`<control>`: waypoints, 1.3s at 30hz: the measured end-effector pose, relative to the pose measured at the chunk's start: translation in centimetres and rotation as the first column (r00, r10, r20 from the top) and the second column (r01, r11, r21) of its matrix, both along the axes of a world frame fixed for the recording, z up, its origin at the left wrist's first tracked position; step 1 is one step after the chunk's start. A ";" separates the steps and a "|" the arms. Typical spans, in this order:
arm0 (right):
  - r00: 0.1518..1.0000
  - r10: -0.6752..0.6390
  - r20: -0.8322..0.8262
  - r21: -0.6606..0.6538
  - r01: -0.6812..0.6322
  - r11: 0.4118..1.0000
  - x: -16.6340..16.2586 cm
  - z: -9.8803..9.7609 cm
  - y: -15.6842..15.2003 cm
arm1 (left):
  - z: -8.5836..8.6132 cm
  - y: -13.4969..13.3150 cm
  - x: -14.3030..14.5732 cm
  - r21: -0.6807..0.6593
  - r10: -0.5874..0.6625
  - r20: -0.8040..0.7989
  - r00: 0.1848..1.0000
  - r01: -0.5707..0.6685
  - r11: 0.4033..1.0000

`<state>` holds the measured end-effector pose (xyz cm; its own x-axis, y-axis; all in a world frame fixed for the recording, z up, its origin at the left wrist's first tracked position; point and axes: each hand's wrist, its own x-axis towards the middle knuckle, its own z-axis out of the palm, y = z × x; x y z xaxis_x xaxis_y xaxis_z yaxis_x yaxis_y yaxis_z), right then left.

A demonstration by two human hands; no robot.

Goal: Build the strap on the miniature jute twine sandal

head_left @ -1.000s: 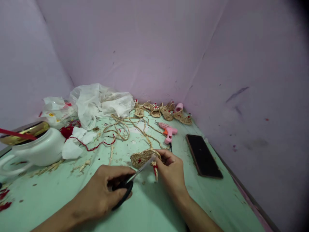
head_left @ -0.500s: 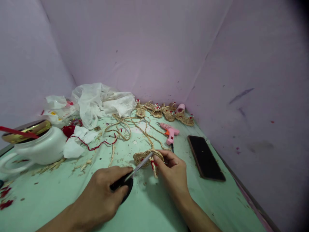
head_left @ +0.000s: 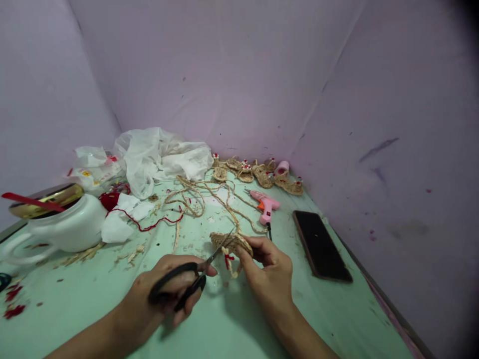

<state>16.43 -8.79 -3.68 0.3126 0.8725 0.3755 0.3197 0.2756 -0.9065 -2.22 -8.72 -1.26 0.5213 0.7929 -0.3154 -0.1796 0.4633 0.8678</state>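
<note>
Black-handled scissors [head_left: 189, 283] sit clamped in the left hand [head_left: 164, 294] — at 3 o'clock the right hand [head_left: 268, 273] pinches a coarse oval jute coil [head_left: 232, 242], blade tips blurred.

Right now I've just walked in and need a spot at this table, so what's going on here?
A person is working at the green table. Their left hand holds black scissors, the blade tips at a small woven straw piece that the right hand pinches; there is red thread on it. Loose straw rope, a pink glue gun and a black phone lie nearby, with little straw sandals lined up by the wall.
</note>
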 end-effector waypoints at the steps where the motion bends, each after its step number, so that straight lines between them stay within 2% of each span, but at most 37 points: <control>1: 1.000 0.003 0.029 0.024 -0.004 1.000 0.0 -0.1 0.0 | -0.1 0.1 0.0 -0.114 0.006 0.117 0.993 0.007 0.993; 3: 0.995 0.002 0.100 0.080 -0.010 0.997 0.1 -0.3 -0.1 | -0.3 0.4 0.0 -0.317 -0.036 0.339 0.940 0.150 0.936; 5: 0.985 -0.014 0.172 0.139 -0.010 0.990 0.2 -0.4 -0.2 | -0.6 0.7 0.1 -0.398 -0.098 0.511 0.854 0.336 0.854; 8: 0.968 -0.037 0.249 0.210 -0.017 0.977 0.3 -0.5 -0.2 | -1.3 1.0 0.1 -0.390 -0.136 0.640 0.756 0.472 0.791; 12: 0.970 -0.023 0.241 0.185 -0.023 0.982 0.0 -0.5 -0.4 | -2.1 0.8 0.3 -0.347 -0.160 0.675 0.721 0.501 0.793; 16: 0.989 -0.006 0.151 0.084 -0.007 0.996 -0.4 -0.2 -0.6 | -2.5 0.3 0.5 -0.304 -0.137 0.593 0.794 0.378 0.874; 20: 0.994 0.011 0.108 0.060 -0.018 0.998 -0.4 0.2 -0.7 | -2.2 -0.2 0.9 -0.228 -0.165 0.395 0.904 0.270 0.935; 22: 0.996 0.028 0.090 0.054 -0.033 0.998 -0.4 0.2 -0.7 | -1.7 -0.2 1.1 -0.100 -0.167 0.234 0.958 0.194 0.976; 23: 0.996 0.036 0.080 0.046 -0.040 0.998 -0.4 0.3 -0.7 | -1.4 -0.2 1.2 0.019 -0.167 0.126 0.978 0.166 0.986; 24: 0.997 0.040 0.068 0.036 -0.042 0.998 -0.4 0.3 -0.7 | -1.1 -0.1 1.4 0.164 -0.171 -0.013 0.985 0.170 0.972; 25: 0.998 0.040 0.051 0.021 -0.041 0.999 -0.4 0.4 -0.7 | -0.8 0.0 1.5 0.316 -0.162 -0.171 0.972 0.210 0.925; 26: 0.999 0.037 0.031 0.005 -0.037 0.999 -0.4 0.4 -0.7 | -0.5 0.1 1.5 0.454 -0.132 -0.331 0.934 0.281 0.846; 28: 0.999 0.032 -0.017 -0.029 -0.033 0.999 -0.3 0.7 -0.6 | -0.1 0.3 1.6 0.642 0.020 -0.573 0.819 0.434 0.632; 31: 0.992 0.060 -0.111 -0.095 -0.071 0.993 -0.1 1.2 -0.4 | -0.2 0.6 1.2 0.737 0.314 -0.674 0.668 0.583 0.343; 33: 0.980 0.078 -0.186 -0.152 -0.107 0.983 0.0 1.6 -0.2 | -0.6 0.8 0.9 0.738 0.465 -0.652 0.599 0.644 0.204; 35: 0.967 0.082 -0.240 -0.194 -0.131 0.972 0.0 1.8 -0.1 | -0.8 0.9 0.7 0.739 0.513 -0.625 0.588 0.659 0.144; 36: 0.964 0.086 -0.251 -0.205 -0.140 0.969 0.0 1.9 -0.1 | -0.8 1.0 0.7 0.746 0.483 -0.629 0.609 0.648 0.153; 37: 0.963 0.096 -0.250 -0.213 -0.151 0.965 -0.1 1.9 -0.1 | -0.7 1.0 0.7 0.752 0.428 -0.642 0.637 0.631 0.188; 39: 0.964 0.127 -0.232 -0.219 -0.179 0.959 -0.3 1.8 -0.2 | -0.5 1.0 1.0 0.748 0.293 -0.663 0.689 0.592 0.299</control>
